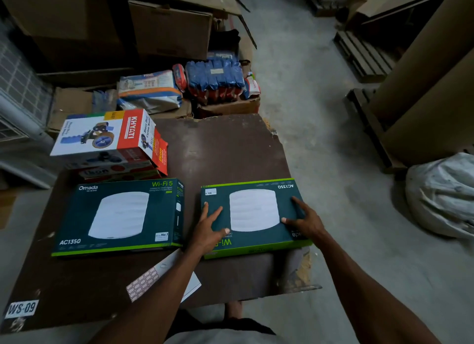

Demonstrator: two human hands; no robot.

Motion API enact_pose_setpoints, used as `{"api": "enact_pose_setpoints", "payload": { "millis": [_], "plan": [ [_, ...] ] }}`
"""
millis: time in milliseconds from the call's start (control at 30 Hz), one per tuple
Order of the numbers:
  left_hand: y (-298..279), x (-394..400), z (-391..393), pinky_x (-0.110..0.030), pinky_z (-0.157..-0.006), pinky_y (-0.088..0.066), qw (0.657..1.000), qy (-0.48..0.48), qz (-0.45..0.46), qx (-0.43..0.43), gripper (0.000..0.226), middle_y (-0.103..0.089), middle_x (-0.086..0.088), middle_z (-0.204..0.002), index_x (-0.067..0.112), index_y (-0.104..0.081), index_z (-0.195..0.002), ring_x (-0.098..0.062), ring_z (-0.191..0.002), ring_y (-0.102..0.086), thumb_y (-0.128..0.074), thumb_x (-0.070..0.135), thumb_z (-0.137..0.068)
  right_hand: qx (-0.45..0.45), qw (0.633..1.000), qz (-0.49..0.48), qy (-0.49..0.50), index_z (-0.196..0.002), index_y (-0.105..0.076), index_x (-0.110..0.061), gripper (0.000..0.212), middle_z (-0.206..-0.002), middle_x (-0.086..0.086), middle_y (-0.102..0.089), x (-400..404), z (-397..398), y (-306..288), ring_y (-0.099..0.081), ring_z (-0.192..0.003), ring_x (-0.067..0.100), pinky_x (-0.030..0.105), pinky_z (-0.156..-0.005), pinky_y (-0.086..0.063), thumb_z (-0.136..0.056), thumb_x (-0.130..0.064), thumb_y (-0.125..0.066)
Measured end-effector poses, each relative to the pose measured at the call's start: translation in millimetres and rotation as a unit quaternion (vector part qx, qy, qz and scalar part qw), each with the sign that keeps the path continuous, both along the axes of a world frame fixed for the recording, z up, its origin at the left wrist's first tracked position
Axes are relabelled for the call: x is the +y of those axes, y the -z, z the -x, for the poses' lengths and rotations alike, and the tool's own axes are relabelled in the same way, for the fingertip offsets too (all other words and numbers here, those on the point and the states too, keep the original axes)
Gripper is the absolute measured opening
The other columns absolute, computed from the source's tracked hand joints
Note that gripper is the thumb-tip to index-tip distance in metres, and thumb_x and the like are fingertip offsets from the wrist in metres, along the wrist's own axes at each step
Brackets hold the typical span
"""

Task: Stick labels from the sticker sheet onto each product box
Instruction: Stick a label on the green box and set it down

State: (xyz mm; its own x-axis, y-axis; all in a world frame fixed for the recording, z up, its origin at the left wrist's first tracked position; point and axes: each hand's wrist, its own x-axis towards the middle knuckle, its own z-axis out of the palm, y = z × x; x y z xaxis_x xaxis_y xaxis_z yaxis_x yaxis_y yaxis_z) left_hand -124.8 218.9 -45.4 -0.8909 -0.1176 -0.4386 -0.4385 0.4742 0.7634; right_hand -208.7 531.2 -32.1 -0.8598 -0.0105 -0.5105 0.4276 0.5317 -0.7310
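Both hands lie flat on the right-hand box (252,215): the left hand (209,230) has its fingers spread on the near-left part of the lid, and the right hand (304,219) has its fingers splayed on the right side, pressing rather than gripping. That box sits at the table's (225,148) right edge, its near corner seeming to hang a little over. Its print reads upside down from here, so its top points toward the person and its long axis runs left to right. It looks like stiff, smooth card, probably light, best taken by the two short ends. The left-hand box (115,215) lies just beside it, print upright, long axis also crosswise. The sticker sheet (146,283) rests near the front edge under the left forearm; it looks thin and floppy, best lifted by a corner.
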Motion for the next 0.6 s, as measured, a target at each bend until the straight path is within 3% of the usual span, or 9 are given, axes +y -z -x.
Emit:
{"api": "enact_pose_setpoints", "payload": {
  "millis": [100,233,333,467,600],
  "plan": [
    [10.3,1.1,12.3,-0.013,-0.104,-0.028,1.000,0.006,0.012,0.002,0.075,0.004,0.005,-0.169,0.028,-0.043,-0.152,-0.015,-0.153,-0.019,-0.075,0.009,-0.087,0.014,1.000,0.002,0.001,-0.150,-0.046,-0.033,0.094,-0.149,0.004,-0.051,0.4,8.6,13.3,-0.050,-0.119,0.016,0.027,-0.094,-0.043,-0.070,-0.020,-0.093],
    [25.8,1.8,24.7,-0.029,-0.098,-0.053,1.000,0.002,0.017,0.011,0.081,0.008,0.011,-0.168,0.032,-0.045,-0.151,-0.015,-0.153,-0.018,-0.073,-0.003,-0.083,0.036,0.999,-0.006,-0.012,-0.150,-0.045,-0.037,0.097,-0.148,0.006,-0.050,3.7,21.9,33.1,-0.053,-0.129,0.027,0.032,-0.097,-0.046,-0.068,-0.022,-0.095],
    [34.6,0.2,34.9,-0.035,-0.093,-0.058,0.999,0.001,0.023,0.024,0.082,0.007,0.011,-0.168,0.031,-0.047,-0.150,-0.016,-0.153,-0.020,-0.072,-0.006,-0.082,0.038,0.999,-0.008,-0.019,-0.150,-0.045,-0.036,0.097,-0.147,0.003,-0.051,7.1,31.8,44.4,-0.053,-0.128,0.024,0.034,-0.100,-0.047,-0.068,-0.022,-0.095],
    [36.9,0.4,49.1,-0.031,-0.081,-0.061,0.999,0.002,0.018,0.027,0.084,0.007,0.011,-0.169,0.031,-0.046,-0.150,-0.015,-0.151,-0.023,-0.072,-0.008,-0.080,0.047,0.998,-0.007,-0.030,-0.150,-0.044,-0.037,0.101,-0.145,0.002,-0.053,13.2,50.7,56.0,-0.056,-0.127,0.025,0.043,-0.105,-0.050,-0.064,-0.030,-0.096],
    [44.3,-0.5,57.6,-0.020,-0.069,-0.058,0.999,0.003,0.013,0.039,0.086,0.007,0.011,-0.169,0.031,-0.047,-0.150,-0.016,-0.151,-0.026,-0.072,-0.010,-0.078,0.045,0.998,0.006,-0.034,-0.146,-0.040,-0.051,0.108,-0.146,-0.001,-0.051,21.6,69.5,72.4,-0.056,-0.126,0.024,0.048,-0.105,-0.051,-0.050,-0.057,-0.088]
  ]
}}
